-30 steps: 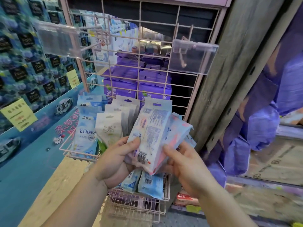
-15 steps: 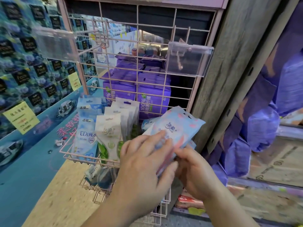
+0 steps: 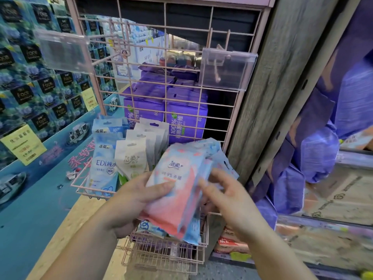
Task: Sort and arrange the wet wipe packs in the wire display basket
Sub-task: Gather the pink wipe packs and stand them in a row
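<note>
I see the pink wire basket hanging on the pink grid panel, its front rim running from 9 o'clock toward centre. Inside at 9 to 10 o'clock stand blue packs and, just beside them, a row of cream packs, upright and touching. The right half of the basket, under my hands, is mostly hidden. A grey wooden post bounds the panel at 3 o'clock, close to the basket's right end. A second, lower wire basket sits at 6 o'clock with blue packs showing at its top edge

My left hand grips a stack of pink-and-blue wet wipe packs at centre, thumb flat across the front pack, fingers curled behind. The stack tilts, top leaning toward 1 o'clock, above the basket's right half. My right hand is blurred, its fingers spread and loosely bent at the stack's right edge; I cannot tell whether they pinch anything

Two clear label holders hang from hooks at 10 and 2 o'clock
</note>
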Demonstrator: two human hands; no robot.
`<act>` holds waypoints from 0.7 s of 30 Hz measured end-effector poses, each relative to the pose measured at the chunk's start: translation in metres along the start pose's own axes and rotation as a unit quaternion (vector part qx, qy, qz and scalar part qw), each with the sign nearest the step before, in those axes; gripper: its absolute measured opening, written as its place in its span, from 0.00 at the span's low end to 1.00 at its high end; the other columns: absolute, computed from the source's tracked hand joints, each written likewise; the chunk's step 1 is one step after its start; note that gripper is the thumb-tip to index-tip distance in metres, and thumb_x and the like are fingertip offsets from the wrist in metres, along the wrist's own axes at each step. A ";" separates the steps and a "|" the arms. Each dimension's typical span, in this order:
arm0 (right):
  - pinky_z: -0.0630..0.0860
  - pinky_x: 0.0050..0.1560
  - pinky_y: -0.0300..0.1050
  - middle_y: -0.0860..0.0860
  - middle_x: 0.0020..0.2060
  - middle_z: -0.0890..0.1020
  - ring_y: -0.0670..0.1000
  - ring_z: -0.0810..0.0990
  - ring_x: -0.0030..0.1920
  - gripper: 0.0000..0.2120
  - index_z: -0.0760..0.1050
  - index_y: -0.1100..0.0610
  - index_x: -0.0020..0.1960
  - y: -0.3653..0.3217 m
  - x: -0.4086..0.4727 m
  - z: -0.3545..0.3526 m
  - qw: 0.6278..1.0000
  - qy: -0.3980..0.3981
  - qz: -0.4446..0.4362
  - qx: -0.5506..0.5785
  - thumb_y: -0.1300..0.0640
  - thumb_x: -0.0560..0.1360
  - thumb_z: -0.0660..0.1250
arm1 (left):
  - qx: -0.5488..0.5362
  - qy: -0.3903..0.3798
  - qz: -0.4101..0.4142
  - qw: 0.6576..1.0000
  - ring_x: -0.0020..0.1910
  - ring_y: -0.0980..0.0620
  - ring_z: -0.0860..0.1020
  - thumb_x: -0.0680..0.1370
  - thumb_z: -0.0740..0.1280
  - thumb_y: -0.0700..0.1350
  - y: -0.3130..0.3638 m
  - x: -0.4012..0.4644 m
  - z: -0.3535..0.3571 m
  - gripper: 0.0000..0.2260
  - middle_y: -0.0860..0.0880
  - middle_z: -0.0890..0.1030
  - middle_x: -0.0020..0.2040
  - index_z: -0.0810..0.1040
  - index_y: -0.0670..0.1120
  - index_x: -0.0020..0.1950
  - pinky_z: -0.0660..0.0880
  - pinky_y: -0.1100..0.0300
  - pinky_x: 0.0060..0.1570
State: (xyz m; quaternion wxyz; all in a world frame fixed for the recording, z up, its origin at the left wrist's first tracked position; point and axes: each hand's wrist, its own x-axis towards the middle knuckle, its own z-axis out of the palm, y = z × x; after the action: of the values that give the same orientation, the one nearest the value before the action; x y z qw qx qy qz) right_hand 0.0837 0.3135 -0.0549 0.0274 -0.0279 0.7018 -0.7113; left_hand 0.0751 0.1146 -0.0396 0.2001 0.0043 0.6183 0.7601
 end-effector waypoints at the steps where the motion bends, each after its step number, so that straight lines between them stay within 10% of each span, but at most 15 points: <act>1: 0.77 0.38 0.39 0.50 0.49 0.83 0.46 0.82 0.40 0.11 0.76 0.49 0.55 0.004 0.005 -0.007 0.994 0.104 -0.010 -0.021 0.53 0.73 0.71 | -0.018 0.023 0.000 1.000 0.32 0.48 0.83 0.58 0.81 0.42 0.000 0.000 -0.005 0.29 0.40 0.85 0.45 0.78 0.39 0.56 0.75 0.62 0.23; 4: 0.79 0.52 0.50 0.51 0.54 0.80 0.50 0.80 0.50 0.23 0.72 0.49 0.60 0.015 0.019 -0.032 0.945 0.319 0.024 -0.063 0.47 0.69 0.74 | -0.078 0.063 0.001 0.995 0.32 0.46 0.84 0.48 0.84 0.47 0.001 -0.002 -0.016 0.35 0.39 0.85 0.43 0.80 0.38 0.52 0.77 0.59 0.24; 6: 0.76 0.59 0.57 0.52 0.57 0.80 0.53 0.80 0.55 0.32 0.71 0.52 0.66 0.025 0.023 -0.041 0.951 0.280 0.090 -0.090 0.43 0.66 0.73 | -0.114 0.078 0.000 0.990 0.28 0.47 0.83 0.58 0.79 0.45 0.004 -0.005 -0.017 0.24 0.41 0.85 0.37 0.79 0.38 0.50 0.77 0.59 0.22; 13: 0.81 0.45 0.50 0.46 0.40 0.84 0.49 0.83 0.43 0.10 0.76 0.49 0.45 0.024 0.014 -0.019 0.957 0.199 0.016 -0.211 0.52 0.68 0.76 | -0.124 0.094 0.035 0.987 0.37 0.50 0.85 0.73 0.66 0.43 -0.005 0.000 -0.020 0.14 0.45 0.86 0.47 0.77 0.46 0.58 0.78 0.59 0.27; 21: 0.74 0.24 0.33 0.47 0.31 0.84 0.42 0.79 0.28 0.08 0.76 0.56 0.44 -0.067 0.008 -0.042 0.973 0.113 -0.159 0.125 0.56 0.65 0.68 | -0.060 0.088 0.041 0.993 0.34 0.52 0.84 0.75 0.64 0.50 -0.009 -0.002 -0.013 0.14 0.48 0.86 0.44 0.76 0.48 0.58 0.77 0.62 0.27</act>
State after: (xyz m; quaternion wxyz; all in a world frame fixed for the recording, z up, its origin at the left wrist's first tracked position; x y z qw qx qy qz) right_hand 0.0720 0.3560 0.0119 -0.1626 -0.0549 0.5927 -0.7869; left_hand 0.0760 0.1034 -0.0508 0.1135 -0.0492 0.5857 0.8010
